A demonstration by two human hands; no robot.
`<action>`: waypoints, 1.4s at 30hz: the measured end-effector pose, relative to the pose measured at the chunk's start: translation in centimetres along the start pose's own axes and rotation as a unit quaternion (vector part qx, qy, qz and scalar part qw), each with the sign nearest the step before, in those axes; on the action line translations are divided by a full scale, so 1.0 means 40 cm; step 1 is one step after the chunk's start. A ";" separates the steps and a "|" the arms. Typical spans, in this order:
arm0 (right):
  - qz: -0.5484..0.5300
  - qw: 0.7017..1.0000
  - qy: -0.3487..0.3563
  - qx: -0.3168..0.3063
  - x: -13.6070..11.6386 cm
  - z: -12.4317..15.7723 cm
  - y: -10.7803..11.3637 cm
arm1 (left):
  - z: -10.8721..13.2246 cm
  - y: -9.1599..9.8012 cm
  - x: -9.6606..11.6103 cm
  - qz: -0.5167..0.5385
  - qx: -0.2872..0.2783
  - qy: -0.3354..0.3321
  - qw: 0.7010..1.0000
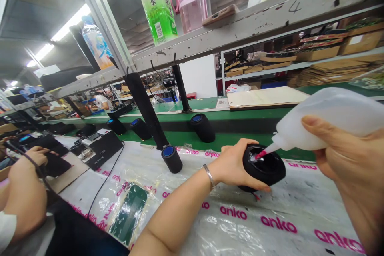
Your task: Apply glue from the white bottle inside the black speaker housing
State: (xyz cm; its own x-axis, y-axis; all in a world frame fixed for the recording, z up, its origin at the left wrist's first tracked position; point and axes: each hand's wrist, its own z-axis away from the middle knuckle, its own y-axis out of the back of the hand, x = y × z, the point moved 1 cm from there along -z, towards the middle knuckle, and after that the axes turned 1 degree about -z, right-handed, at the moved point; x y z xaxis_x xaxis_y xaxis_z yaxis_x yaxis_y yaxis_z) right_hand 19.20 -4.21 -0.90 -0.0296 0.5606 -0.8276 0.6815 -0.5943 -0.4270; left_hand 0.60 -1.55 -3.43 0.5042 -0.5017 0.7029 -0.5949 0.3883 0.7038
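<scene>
Both hands (232, 164) on speaker (264, 168), bottle (327, 118)

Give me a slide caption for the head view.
Left hand steadies a black speaker shell; right hand aims a squeeze bottle into it.

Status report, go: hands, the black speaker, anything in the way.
Left hand grips black speaker. Right hand holds squeeze bottle, red nozzle in speaker's open end. Nothing in the way; second speaker stands apart, left.

Left of the left hand (232, 164) a blue-topped cylinder (171, 159) stands; bare plastic sheet (240, 224) lies open below both hands.
</scene>
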 end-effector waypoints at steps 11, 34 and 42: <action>0.005 1.000 0.022 0.022 0.020 -0.007 0.005 | -0.001 0.000 0.002 -0.008 -0.005 0.008 1.000; 0.141 0.985 0.083 0.057 0.006 0.005 0.024 | 0.001 -0.001 -0.002 0.006 -0.002 0.020 1.000; 0.144 0.982 0.114 0.044 0.007 -0.002 0.031 | 0.000 -0.001 -0.008 -0.007 0.001 0.019 1.000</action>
State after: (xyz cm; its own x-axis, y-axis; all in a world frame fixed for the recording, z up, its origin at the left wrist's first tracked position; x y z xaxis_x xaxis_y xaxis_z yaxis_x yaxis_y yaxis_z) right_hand 20.08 -4.74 -1.62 0.3264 0.4702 -0.8200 0.5710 -0.7894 -0.2254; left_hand 0.45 -1.40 -3.68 0.5362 -0.4777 0.6959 -0.5888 0.3791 0.7139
